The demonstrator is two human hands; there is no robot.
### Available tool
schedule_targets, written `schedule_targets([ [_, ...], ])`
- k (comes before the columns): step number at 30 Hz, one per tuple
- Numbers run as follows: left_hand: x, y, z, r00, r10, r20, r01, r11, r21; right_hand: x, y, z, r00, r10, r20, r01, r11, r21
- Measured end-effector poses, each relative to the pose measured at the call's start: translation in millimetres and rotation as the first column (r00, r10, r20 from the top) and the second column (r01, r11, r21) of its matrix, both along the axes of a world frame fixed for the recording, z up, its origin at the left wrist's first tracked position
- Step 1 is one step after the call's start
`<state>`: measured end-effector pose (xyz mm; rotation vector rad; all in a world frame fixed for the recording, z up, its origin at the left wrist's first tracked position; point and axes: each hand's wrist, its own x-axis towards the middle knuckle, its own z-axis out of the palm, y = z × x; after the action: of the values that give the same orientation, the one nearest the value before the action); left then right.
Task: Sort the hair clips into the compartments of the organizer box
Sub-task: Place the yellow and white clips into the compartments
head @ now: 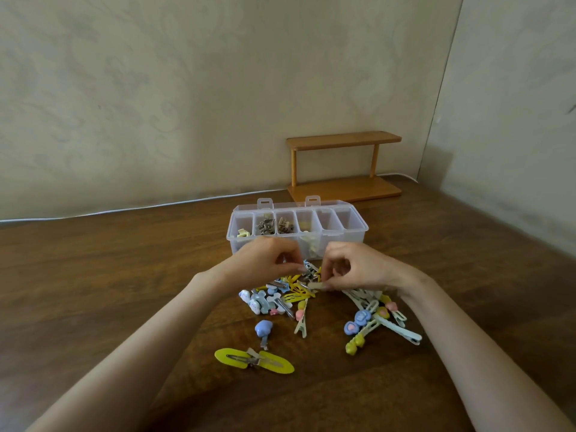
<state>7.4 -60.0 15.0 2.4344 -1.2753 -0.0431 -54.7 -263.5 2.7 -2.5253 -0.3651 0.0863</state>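
A clear plastic organizer box [355,236] stands open on the table, with a row of compartments. Brown claw clips [276,226] fill two of them, a pale yellow clip [243,233] lies in the leftmost, and beige clips sit in the fourth. In front lies a pile of hair clips [282,296] in blue, yellow and white. My left hand [265,260] pinches a small silver-blue clip [308,269] above the pile. My right hand [352,266] pinches a small beige clip [314,285] just beside it.
A small two-tier wooden shelf [344,166] stands behind the box by the wall. A white cable [124,210] runs along the table's back edge. Long white clips [392,325] lie right of the pile, two yellow snap clips [254,360] near me.
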Motion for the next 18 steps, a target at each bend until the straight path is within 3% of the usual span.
schedule_targets([
  [3,-3.6,-4.7,-0.9,0.999,-0.022,-0.043,0.020,0.999,-0.049,-2.0,-3.5,3.2,0.999,-0.033,0.040,0.023,0.977,0.212],
  [11,-5.5,-7.4,-3.3,0.996,0.065,0.063,-0.054,0.987,-0.154,-0.5,-0.7,2.0,0.986,-0.100,0.131,0.047,0.932,0.360],
  [15,2.2,-1.6,5.9,0.977,0.193,0.093,-0.155,0.935,-0.319,-2.2,-17.8,6.0,0.984,-0.176,0.036,0.159,0.947,0.279],
  [18,12.4,1.8,11.5,0.931,0.337,0.141,-0.255,0.876,-0.409,-5.4,-22.2,7.4,0.982,-0.146,-0.122,0.156,0.985,0.080],
])
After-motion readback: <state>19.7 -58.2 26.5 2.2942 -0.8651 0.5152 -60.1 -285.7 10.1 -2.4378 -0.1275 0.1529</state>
